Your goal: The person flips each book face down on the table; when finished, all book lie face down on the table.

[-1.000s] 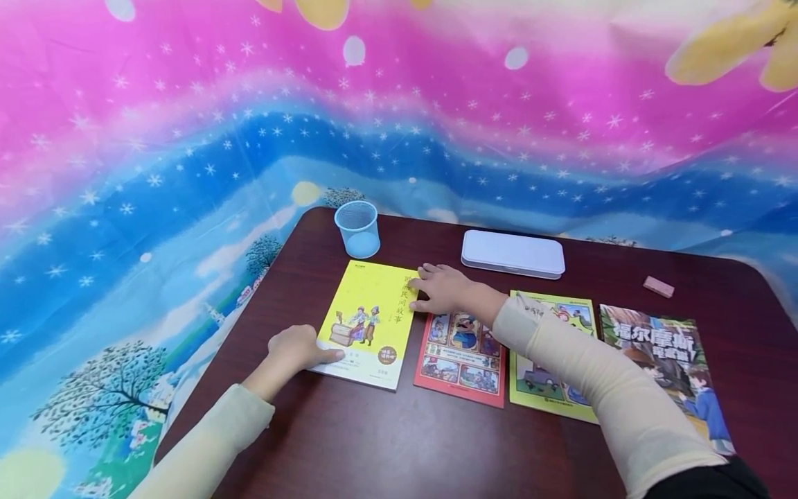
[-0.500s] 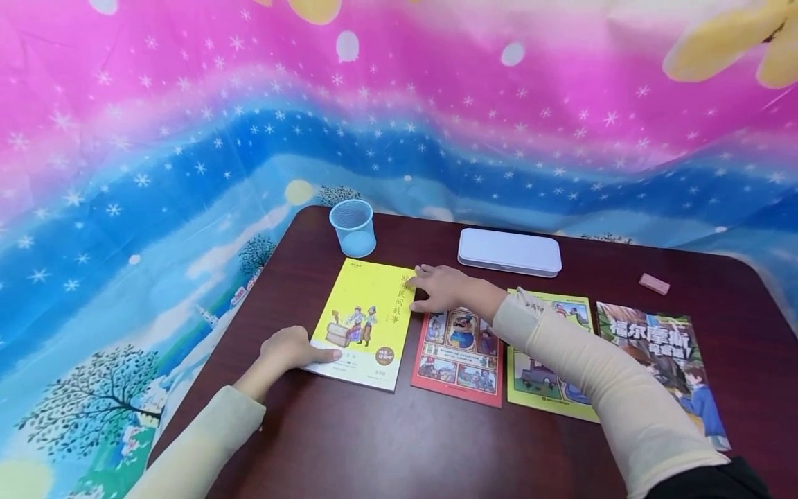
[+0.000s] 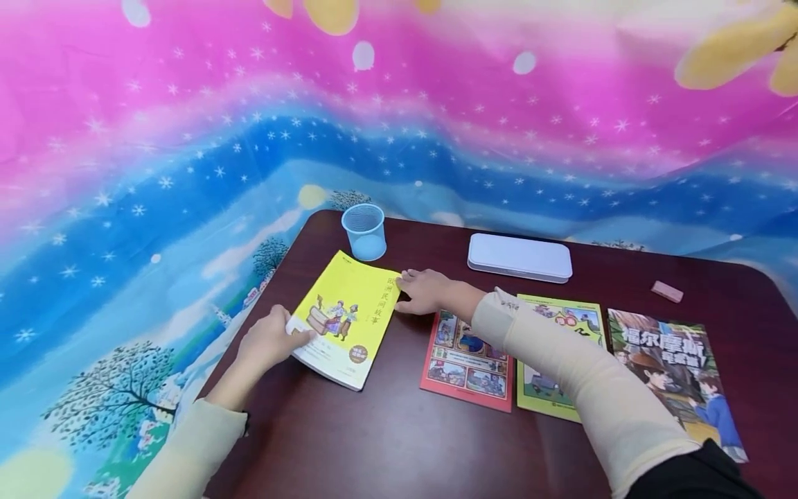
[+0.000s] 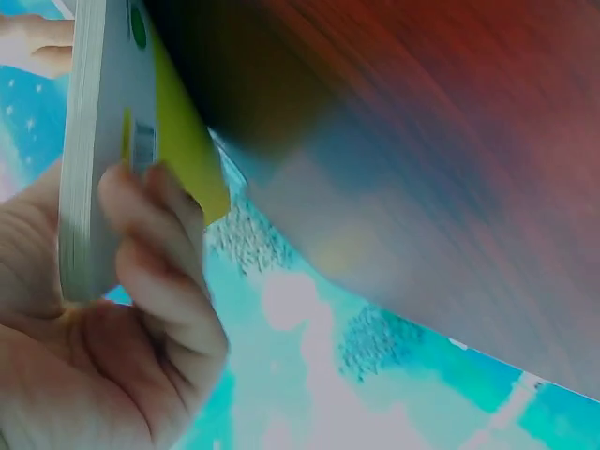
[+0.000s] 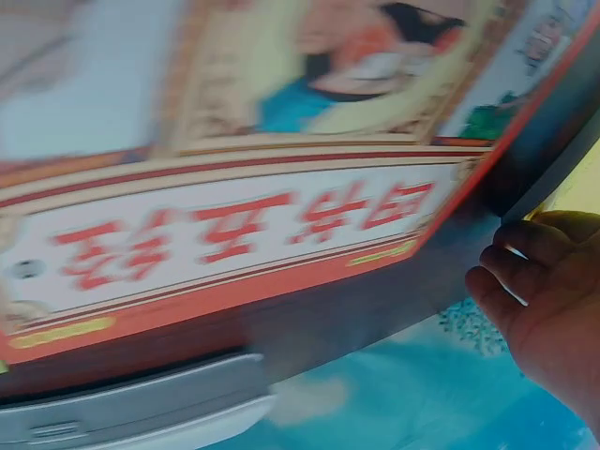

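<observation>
In the head view a yellow book (image 3: 349, 298) with two cartoon figures on its cover is tilted, its lower left part raised off the table. My left hand (image 3: 269, 339) grips that corner, thumb on the cover. The left wrist view shows the fingers (image 4: 155, 253) curled under the back cover, near a barcode. At the book's upper right edge, my right hand (image 3: 424, 290) touches it with fingertips, the fingers only slightly bent. Beneath the right forearm lies a red comic book (image 3: 467, 378), partly hidden by the sleeve.
A green-bordered comic book (image 3: 530, 409) and a dark-covered book (image 3: 679, 360) lie further right. Along the back of the brown table (image 3: 399, 443) stand a blue mesh cup (image 3: 368, 239) and a white pencil case (image 3: 520, 256). A pink eraser (image 3: 667, 291) sits at the right.
The yellow book has shifted left and tilted, its lower left corner rising with my left hand. My right hand has moved slightly left along with the book's edge.
</observation>
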The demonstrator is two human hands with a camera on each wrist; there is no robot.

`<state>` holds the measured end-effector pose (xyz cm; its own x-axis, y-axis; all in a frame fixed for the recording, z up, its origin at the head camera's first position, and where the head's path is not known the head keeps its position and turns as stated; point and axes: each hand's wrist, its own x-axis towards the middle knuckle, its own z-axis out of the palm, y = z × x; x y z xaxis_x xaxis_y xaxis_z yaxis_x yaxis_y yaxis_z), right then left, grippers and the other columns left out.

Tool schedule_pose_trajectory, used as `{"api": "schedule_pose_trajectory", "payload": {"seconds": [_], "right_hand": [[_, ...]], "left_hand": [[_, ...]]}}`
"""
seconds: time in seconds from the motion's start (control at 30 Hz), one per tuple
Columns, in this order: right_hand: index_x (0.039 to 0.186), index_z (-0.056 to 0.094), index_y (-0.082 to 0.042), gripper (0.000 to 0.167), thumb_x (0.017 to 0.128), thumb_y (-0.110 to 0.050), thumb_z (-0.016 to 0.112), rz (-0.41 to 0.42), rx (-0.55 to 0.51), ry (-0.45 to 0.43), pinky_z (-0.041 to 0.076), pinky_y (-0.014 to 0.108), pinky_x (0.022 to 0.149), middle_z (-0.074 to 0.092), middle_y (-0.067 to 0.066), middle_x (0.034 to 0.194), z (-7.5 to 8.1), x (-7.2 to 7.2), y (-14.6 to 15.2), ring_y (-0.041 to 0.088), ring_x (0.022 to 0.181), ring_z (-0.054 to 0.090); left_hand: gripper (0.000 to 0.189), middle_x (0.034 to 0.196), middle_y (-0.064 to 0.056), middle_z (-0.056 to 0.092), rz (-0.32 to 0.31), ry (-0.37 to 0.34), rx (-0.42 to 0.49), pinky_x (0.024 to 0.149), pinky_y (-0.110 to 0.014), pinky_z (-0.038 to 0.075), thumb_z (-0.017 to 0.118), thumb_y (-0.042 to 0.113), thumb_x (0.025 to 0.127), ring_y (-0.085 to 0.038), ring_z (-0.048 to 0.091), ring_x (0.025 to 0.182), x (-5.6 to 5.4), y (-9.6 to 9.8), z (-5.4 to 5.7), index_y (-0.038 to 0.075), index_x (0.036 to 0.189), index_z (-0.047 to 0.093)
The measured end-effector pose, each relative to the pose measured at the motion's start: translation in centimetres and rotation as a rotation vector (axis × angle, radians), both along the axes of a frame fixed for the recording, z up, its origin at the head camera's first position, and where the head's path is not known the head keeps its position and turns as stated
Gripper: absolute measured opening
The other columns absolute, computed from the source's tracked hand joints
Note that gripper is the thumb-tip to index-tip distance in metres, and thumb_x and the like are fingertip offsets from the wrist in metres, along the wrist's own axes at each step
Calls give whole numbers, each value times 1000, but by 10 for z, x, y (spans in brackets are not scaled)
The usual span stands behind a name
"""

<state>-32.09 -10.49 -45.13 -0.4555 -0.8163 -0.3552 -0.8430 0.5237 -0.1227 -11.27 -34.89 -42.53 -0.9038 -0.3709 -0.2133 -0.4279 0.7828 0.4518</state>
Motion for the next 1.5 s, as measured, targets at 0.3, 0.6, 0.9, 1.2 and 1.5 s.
{"api": "schedule_pose_trajectory", "payload": {"seconds": [0.3, 0.6, 0.9, 1.2, 1.5], "right_hand": [[152, 17, -16, 70, 95, -53, 38, -144, -47, -114, 20, 46, 112, 20, 10, 155, -2, 3, -34, 26, 143, 17], [152, 6, -21, 73, 95, -43, 46, -256, -275, -398, 28, 44, 107, 42, 8, 139, 1, -5, -52, 23, 128, 39], [152, 7, -21, 60, 101, -35, 34, -250, -439, -683, 14, 43, 114, 36, 7, 147, -2, -14, -50, 21, 141, 17], [149, 21, -12, 57, 103, -44, 21, -370, -547, -832, 24, 46, 111, 31, 12, 149, -1, -15, -48, 28, 138, 27], [140, 38, -1, 71, 100, -52, 9, -550, -682, -1024, 40, 47, 100, 44, 25, 138, -1, -11, -34, 38, 126, 45]], "left_hand": [[40, 96, -17, 62, 50, 295, 94, 56, -28, 47, 66, 30, 87, -20, 61, 72, 11, -1, 17, 3, 108, 45], [35, 98, -15, 68, -75, 549, 46, 52, -30, 52, 69, 21, 86, -20, 66, 67, 22, 8, 16, 9, 109, 46], [43, 94, -8, 68, -280, 697, 9, 53, -24, 53, 72, 17, 82, -11, 67, 69, 33, 23, 8, 10, 117, 47], [61, 109, -6, 63, -411, 653, 48, 55, -17, 50, 74, 17, 80, -10, 65, 76, 33, 41, 0, 11, 131, 40], [81, 135, -2, 47, -578, 481, -55, 86, -40, 49, 74, 24, 77, -16, 54, 110, 24, 59, -21, 20, 145, 30]]}}
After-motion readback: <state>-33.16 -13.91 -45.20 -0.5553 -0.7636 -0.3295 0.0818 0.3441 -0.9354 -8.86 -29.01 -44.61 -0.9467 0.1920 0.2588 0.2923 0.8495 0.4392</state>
